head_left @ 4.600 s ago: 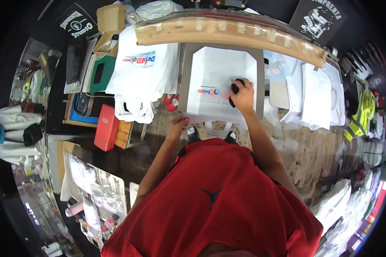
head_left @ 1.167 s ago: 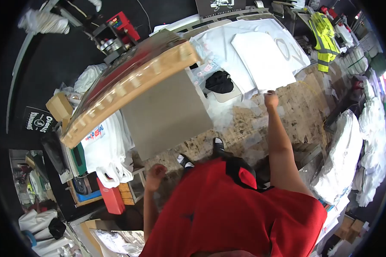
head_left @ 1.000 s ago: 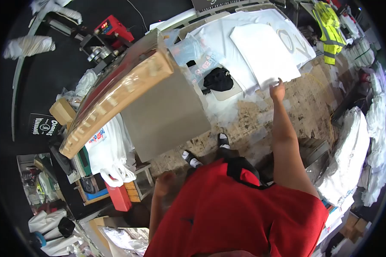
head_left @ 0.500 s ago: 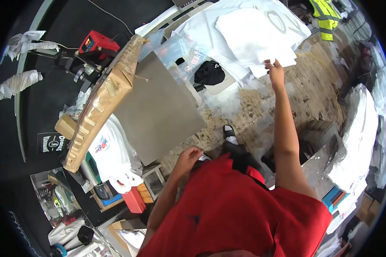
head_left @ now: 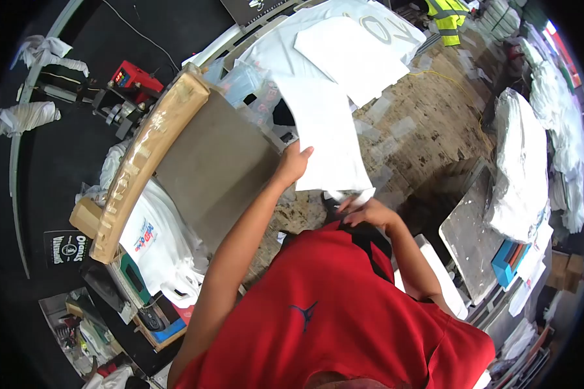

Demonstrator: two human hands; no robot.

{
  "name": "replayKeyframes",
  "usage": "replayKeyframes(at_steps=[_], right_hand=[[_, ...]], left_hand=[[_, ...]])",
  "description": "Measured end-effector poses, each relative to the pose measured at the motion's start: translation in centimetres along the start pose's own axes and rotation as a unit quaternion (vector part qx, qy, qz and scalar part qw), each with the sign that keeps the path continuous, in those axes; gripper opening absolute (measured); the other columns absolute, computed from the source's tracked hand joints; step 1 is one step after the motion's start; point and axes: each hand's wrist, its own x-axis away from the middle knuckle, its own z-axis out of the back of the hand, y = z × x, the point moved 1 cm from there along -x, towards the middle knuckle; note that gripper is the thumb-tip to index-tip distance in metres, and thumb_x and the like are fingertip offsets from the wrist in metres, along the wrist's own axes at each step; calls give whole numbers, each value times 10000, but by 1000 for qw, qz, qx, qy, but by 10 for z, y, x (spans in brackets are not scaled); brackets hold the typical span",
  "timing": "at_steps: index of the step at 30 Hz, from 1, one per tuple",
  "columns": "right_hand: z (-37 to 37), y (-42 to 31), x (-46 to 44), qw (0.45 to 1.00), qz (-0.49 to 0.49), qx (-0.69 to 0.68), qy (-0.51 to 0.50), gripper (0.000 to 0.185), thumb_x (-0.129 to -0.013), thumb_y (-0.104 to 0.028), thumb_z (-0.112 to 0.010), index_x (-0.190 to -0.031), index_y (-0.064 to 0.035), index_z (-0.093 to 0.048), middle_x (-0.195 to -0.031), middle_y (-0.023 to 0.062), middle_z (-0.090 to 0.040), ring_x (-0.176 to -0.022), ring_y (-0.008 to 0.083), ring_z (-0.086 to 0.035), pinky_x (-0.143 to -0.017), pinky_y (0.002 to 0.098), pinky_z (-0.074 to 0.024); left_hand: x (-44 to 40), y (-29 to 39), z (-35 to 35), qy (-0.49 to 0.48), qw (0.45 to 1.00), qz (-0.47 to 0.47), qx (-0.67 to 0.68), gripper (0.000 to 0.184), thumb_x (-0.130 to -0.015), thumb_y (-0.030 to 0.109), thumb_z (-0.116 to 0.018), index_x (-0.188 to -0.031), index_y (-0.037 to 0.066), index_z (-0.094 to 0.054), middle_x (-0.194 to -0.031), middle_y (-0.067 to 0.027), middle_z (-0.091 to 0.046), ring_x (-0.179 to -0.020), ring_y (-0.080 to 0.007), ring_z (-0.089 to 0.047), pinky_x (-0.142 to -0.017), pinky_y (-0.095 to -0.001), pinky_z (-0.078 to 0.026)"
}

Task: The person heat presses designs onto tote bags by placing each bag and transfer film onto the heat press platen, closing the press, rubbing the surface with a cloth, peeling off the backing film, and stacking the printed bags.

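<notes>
A flat white piece of cloth (head_left: 328, 136) hangs in front of me, held between both hands. My left hand (head_left: 293, 163) is closed on its left edge, beside the grey flat board. My right hand (head_left: 371, 214) is closed around the lower right corner, where the cloth bunches up; some of its fingers are hidden. Farther back, a stack of similar white pieces (head_left: 357, 55) lies on a larger white sheet (head_left: 272, 48) with grey lettering. A dark cloth (head_left: 283, 114) is partly covered by the piece I hold.
To the left are the grey board (head_left: 217, 155), a long taped cardboard piece (head_left: 149, 152) and a white printed garment (head_left: 159, 240). A red control box (head_left: 135, 79) sits behind. On the right stand a plastic-wrapped bundle (head_left: 518, 168) and a worn panel (head_left: 470, 233). Scraps litter the wooden floor (head_left: 428, 123).
A white piece has come off the stack and toward my body. My right hand has drawn back with it, and my left hand has risen from my side to grip its edge.
</notes>
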Motion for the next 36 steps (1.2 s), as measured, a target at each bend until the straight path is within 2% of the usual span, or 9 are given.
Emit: replayKeyframes(at_steps=[5, 9, 11, 15, 19, 27, 28, 30, 36], right_hand=[[69, 50, 15, 953, -101, -84, 274, 382, -802, -92, -644, -1173, -10, -684, -1048, 61, -707, -900, 159, -665, -730, 281, -548], [101, 55, -14, 932, -155, 216, 245, 392, -844, -117, -614, -1217, -15, -677, -902, 115, -730, -847, 158, -696, -727, 313, -550], [92, 52, -45, 857, 27, 223, 464, 387, -864, -167, -664, -1230, -42, -675, -934, 107, -725, -839, 143, -685, -731, 299, -532], [-14, -25, -91, 912, 225, 92, 329, 444, -889, -183, -718, -1316, -97, -633, -1055, 63, -720, -848, 129, -634, -774, 302, -526], [-94, -38, -132, 959, 76, 265, -70, 457, -913, -270, -729, -1331, -117, -629, -1098, 81, -717, -910, 145, -635, -818, 313, -525], [-104, -14, -172, 787, -79, 577, -204, 431, -960, -454, -606, -1018, -47, -735, -906, 162, -729, -773, 264, -709, -716, 394, -536], [-53, 25, -197, 625, 302, 664, -278, 442, -959, -454, -589, -950, -27, -702, -838, 174, -712, -779, 292, -699, -683, 407, -536], [-27, 19, -196, 893, -93, 392, -201, 362, -1006, -346, -561, -1206, -56, -647, -1007, 120, -712, -796, 265, -703, -691, 396, -563], [-40, 26, -222, 910, -136, 295, -258, 585, -1004, -461, -544, -1383, -25, -457, -1019, 106, -721, -843, 258, -704, -705, 293, -551]], left_hand=[[47, 36, 10, -45, 916, -252, -310, 284, -965, 87, -509, -1191, -40, -625, -1076, -271, -678, -994, -445, -648, -819, -443, -532], [85, 7, 38, 25, 971, -172, -167, 338, -979, 114, -510, -1275, -23, -600, -1137, -276, -668, -1056, -442, -643, -862, -436, -532], [102, -34, 67, 70, 987, -82, -121, 378, -1007, 175, -547, -1331, -20, -562, -1223, -217, -678, -1139, -345, -649, -981, -398, -481], [148, -103, 111, 153, 985, -35, 65, 387, -1040, 214, -560, -1326, -46, -568, -1205, -89, -681, -1082, -161, -615, -980, -323, -469], [191, -156, 144, 315, 934, -8, 169, 362, -1016, 175, -597, -1310, -35, -578, -1198, -77, -686, -1040, -141, -621, -939, -307, -483], [245, -239, 194, 499, 852, 123, -102, 461, -850, 513, -716, -961, 65, -708, -900, -138, -730, -866, -331, -696, -781, -436, -548], [255, -230, 193, 436, 885, 139, -86, 438, -877, 447, -716, -970, 21, -668, -940, -136, -733, -842, -259, -697, -781, -418, -552], [262, -270, 181, 457, 828, 32, -324, 366, -792, 427, -706, -875, 71, -729, -898, -175, -711, -855, -330, -685, -765, -446, -548], [306, -240, 127, 373, 893, 248, 43, 433, -727, 458, -808, -766, 30, -755, -726, -140, -717, -649, -272, -694, -585, -434, -548]])
